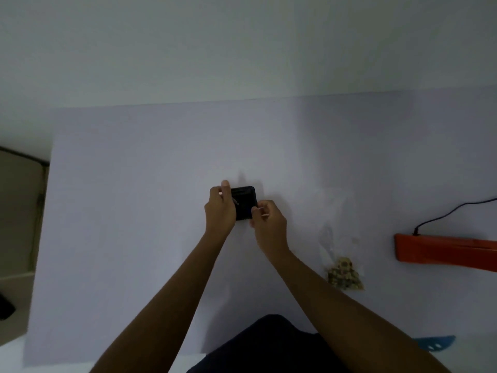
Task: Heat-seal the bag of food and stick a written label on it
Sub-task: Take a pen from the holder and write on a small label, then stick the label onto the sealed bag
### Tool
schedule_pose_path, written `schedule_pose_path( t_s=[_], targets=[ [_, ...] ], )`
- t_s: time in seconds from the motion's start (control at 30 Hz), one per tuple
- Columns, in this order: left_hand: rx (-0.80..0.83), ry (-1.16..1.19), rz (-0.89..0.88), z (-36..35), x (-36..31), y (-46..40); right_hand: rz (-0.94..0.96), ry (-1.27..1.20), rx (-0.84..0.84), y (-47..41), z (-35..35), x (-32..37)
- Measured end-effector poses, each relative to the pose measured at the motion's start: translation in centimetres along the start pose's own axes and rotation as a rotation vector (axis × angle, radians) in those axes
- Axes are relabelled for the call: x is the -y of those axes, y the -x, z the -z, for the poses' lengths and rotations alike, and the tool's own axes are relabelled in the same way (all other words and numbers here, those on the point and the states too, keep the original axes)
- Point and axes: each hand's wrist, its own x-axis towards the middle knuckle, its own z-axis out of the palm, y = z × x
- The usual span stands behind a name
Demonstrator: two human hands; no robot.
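**Both hands on a small black object; bag and sealer wait at the right**

Head view. At the middle of the pale table (134, 211), the left hand (221, 208) is curled round the left edge of a small black object (244, 201), gripping it. The right hand (267, 219) has its fingers bunched at the object's near right corner, seemingly pinching something small and pale there; what it is cannot be made out. The object may be a label dispenser or pad, though blur prevents certainty.

The clear bag of food (341, 254) lies on the table well to the right of the hands, untouched. Its contents, a small heap of brownish pieces, sit bunched in the near corner; the far part is empty film, nearly invisible against the table. It is probably light, limp and slippery, so it is best taken by the empty upper film, keeping the food low.

The orange heat sealer (443, 251) lies farther right, its black cord (451, 211) attached.
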Motion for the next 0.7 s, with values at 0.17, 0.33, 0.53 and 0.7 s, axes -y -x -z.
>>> schedule_pose_path(
  t_s=[0.17,0.33,0.53,0.7],
  targets=[
    [0.012,0.088,-0.040,-0.7,-2.1,-2.0,0.005,-0.022,0.025,-3.8,0.1,2.4],
    [0.035,0.064,-0.081,-1.0,-3.4,-2.3,0.012,-0.001,0.067,-5.1,1.0,3.3],
    [-0.227,-0.143,-0.464,-2.2,-1.4,2.3,-0.006,-0.004,-0.041,-2.1,5.6,0.1],
    [0.110,-0.206,-0.465,-7.1,4.4,8.1,-0.112,0.016,-0.143,3.0,9.4,-5.1]
  ],
)
